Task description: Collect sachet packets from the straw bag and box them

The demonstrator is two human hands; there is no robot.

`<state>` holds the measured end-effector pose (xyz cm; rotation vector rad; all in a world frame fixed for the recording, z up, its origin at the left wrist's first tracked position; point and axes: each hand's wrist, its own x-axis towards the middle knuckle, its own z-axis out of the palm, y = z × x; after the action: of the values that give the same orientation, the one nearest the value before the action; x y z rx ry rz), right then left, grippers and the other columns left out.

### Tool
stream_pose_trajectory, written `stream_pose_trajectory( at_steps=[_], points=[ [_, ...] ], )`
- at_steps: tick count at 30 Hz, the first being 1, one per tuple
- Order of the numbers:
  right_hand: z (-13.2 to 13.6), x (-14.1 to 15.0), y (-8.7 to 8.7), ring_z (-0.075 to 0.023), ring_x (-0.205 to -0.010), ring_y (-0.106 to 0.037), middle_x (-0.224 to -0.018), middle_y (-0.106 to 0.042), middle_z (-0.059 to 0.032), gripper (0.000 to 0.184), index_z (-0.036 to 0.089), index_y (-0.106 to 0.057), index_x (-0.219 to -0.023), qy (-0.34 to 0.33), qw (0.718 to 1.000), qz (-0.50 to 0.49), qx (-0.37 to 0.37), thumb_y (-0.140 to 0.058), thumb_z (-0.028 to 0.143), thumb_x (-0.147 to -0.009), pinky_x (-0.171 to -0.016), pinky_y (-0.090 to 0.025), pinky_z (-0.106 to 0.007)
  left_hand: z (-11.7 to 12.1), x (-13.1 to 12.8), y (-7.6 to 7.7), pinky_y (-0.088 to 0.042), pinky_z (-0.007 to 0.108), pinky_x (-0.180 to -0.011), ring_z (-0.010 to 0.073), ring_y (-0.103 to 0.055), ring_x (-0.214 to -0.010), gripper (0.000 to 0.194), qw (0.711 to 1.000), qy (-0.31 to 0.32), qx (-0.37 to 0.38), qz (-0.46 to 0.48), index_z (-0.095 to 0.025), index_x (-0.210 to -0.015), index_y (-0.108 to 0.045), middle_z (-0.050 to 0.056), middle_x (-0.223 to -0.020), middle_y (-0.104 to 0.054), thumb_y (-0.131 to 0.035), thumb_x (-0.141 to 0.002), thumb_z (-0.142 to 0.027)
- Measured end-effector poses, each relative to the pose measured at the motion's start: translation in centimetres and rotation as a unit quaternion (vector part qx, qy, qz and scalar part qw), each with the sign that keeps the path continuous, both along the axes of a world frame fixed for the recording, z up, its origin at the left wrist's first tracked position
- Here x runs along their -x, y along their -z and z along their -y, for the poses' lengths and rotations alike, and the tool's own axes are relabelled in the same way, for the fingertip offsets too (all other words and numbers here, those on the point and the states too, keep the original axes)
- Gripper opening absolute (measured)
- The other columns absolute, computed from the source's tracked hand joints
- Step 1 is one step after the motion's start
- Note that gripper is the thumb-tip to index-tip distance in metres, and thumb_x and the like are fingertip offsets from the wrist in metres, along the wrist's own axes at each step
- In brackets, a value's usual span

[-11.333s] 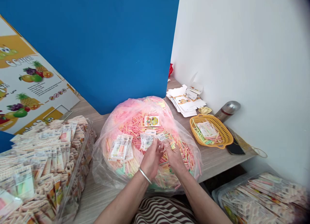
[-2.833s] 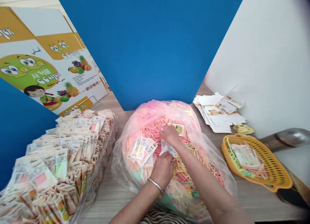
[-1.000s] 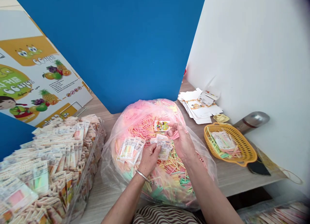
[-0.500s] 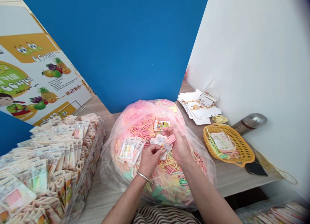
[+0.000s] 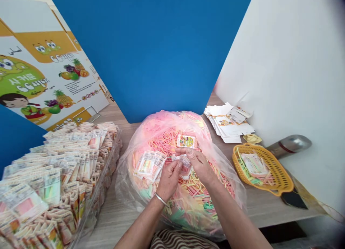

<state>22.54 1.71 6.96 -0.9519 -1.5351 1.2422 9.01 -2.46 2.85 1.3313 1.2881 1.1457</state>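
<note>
Our wood-grain tabletop (image 5: 258,209) stands against a blue panel (image 5: 151,55), and over an open plastic bag (image 5: 123,191) of coloured sticks (image 5: 164,141), our left hand (image 5: 168,180) and right hand (image 5: 199,166) narrowly pinch a strip of clear sachets (image 5: 184,166). A light, close fingertip pinch suits these thin sachets, keeping them from slipping into the loose sticks below.

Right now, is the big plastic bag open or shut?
Open. The mouth of the plastic bag is spread wide, and the little colored sticks inside lie uncovered under the left hand and right hand.
</note>
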Motion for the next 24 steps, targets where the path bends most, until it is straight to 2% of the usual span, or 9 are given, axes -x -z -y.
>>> stream_pose_trajectory(
  at_steps=[4,6,9,12,14,17,19,21,24],
  points=[
    [-3.4,2.4,1.4,-0.0210,-0.099,-0.063,-0.101,-0.072,-0.0061,0.045,0.022,-0.074,-0.098,-0.014,1.000,-0.025,-0.001,-0.041,0.052,-0.098,-0.095,-0.044,-0.037,0.7,3.4,-1.8,-0.041,0.022,-0.071,0.0126,-0.049,-0.073,0.033,0.988,-0.144,-0.054,-0.024,-0.017,-0.078,-0.055,0.000,-0.076,-0.055,-0.046,-0.094,-0.044],
    [-5.8,4.4,2.5,-0.0209,-0.097,-0.063,-0.098,-0.072,-0.0063,0.033,0.020,-0.073,-0.094,-0.018,0.997,0.064,-0.045,-0.050,0.043,-0.095,-0.091,-0.045,-0.035,0.8,5.6,-1.8,-0.043,0.022,-0.073,0.0130,-0.052,-0.076,0.031,0.979,-0.197,-0.061,-0.001,-0.017,-0.083,-0.058,0.001,-0.081,-0.058,-0.048,-0.093,-0.044],
    [-8.9,7.6,4.0,-0.0212,-0.097,-0.062,-0.098,-0.071,-0.0084,0.017,0.016,-0.072,-0.090,-0.012,0.953,0.270,-0.137,-0.056,0.023,-0.090,-0.094,-0.041,-0.034,0.9,8.1,-0.6,-0.048,0.025,-0.080,0.0159,-0.058,-0.086,0.031,0.968,-0.232,-0.063,0.068,-0.017,-0.095,-0.064,0.005,-0.093,-0.065,-0.054,-0.090,-0.045],
    [-10.2,9.8,4.7,-0.0218,-0.099,-0.061,-0.099,-0.071,-0.0097,0.016,0.016,-0.072,-0.090,-0.024,0.925,0.343,-0.159,-0.057,0.018,-0.088,-0.096,-0.039,-0.034,1.0,9.2,0.7,-0.051,0.029,-0.081,0.0196,-0.061,-0.089,0.037,0.965,-0.241,-0.047,0.093,-0.015,-0.098,-0.069,0.007,-0.093,-0.069,-0.060,-0.085,-0.049],
    [-10.1,10.3,4.6,-0.0219,-0.097,-0.062,-0.096,-0.071,-0.0091,0.020,0.016,-0.072,-0.088,-0.024,0.947,0.293,-0.129,-0.054,0.023,-0.091,-0.094,-0.041,-0.034,0.9,9.2,1.1,-0.052,0.030,-0.078,0.0199,-0.062,-0.086,0.040,0.963,-0.253,-0.022,0.088,-0.015,-0.096,-0.072,0.007,-0.089,-0.070,-0.060,-0.084,-0.052],
    [-8.7,10.0,3.7,-0.0209,-0.095,-0.064,-0.098,-0.071,-0.0079,0.032,0.018,-0.071,-0.099,-0.033,0.995,0.090,-0.031,-0.045,0.038,-0.097,-0.089,-0.047,-0.034,0.5,9.0,1.2,-0.052,0.028,-0.077,0.0184,-0.063,-0.084,0.040,0.962,-0.255,0.006,0.092,-0.016,-0.097,-0.073,0.006,-0.090,-0.071,-0.059,-0.085,-0.051],
    [-7.3,9.6,2.7,-0.0202,-0.096,-0.065,-0.102,-0.071,-0.0068,0.038,0.020,-0.069,-0.109,-0.059,0.998,-0.032,0.005,-0.045,0.047,-0.097,-0.088,-0.048,-0.034,0.3,8.8,1.1,-0.051,0.027,-0.078,0.0174,-0.062,-0.084,0.038,0.965,-0.241,0.010,0.102,-0.016,-0.099,-0.073,0.005,-0.091,-0.071,-0.059,-0.086,-0.049],
    [-5.9,9.2,1.6,-0.0204,-0.095,-0.066,-0.100,-0.071,-0.0060,0.035,0.022,-0.070,-0.108,-0.093,0.994,-0.054,0.003,-0.052,0.049,-0.094,-0.089,-0.048,-0.034,0.2,8.6,0.9,-0.050,0.026,-0.076,0.0162,-0.060,-0.082,0.036,0.967,-0.230,0.007,0.107,-0.015,-0.099,-0.072,0.005,-0.092,-0.070,-0.058,-0.088,-0.047],
    [-4.3,8.7,0.2,-0.0199,-0.089,-0.065,-0.092,-0.071,-0.0049,0.023,0.022,-0.074,-0.094,-0.120,0.990,0.016,-0.067,-0.061,0.041,-0.091,-0.084,-0.048,-0.033,0.3,8.4,0.3,-0.048,0.024,-0.075,0.0148,-0.057,-0.081,0.035,0.970,-0.227,0.000,0.091,-0.015,-0.099,-0.069,0.004,-0.090,-0.067,-0.055,-0.090,-0.046]
  ],
)
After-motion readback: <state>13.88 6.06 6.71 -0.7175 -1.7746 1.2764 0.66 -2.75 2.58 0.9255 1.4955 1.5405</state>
